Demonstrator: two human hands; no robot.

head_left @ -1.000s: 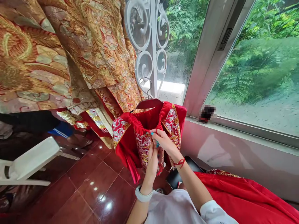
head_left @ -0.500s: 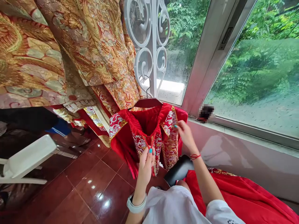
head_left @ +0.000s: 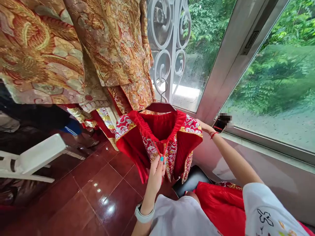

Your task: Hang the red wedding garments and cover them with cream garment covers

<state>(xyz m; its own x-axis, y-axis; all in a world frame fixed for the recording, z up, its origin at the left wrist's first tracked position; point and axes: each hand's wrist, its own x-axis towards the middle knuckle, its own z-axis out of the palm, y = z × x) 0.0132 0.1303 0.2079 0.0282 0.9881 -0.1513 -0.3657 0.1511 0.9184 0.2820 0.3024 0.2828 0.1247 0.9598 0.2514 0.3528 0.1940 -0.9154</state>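
Note:
A red garment with silver and gold embroidery hangs in front of me on a dark hanger with a metal hook. Its upper edge is gathered, and thin red cords come down from the front. My left hand is closed in a pinch on those cords, just below the gathered opening. Over at the garment's right edge, my right hand reaches beside and partly behind the embroidered panel. Its fingers are hidden there, so I cannot tell whether they grip the cloth.
Large gold embroidered garments hang at the left. A phone leans on the window sill near my right wrist. Red cloth lies by a black seat at my right. A white chair stands left; someone's leg shows behind.
My right hand has moved from the front of the embroidered panel to its outer right edge, and that panel now spreads wider. My left hand still pinches the cords. The view has shifted slightly left.

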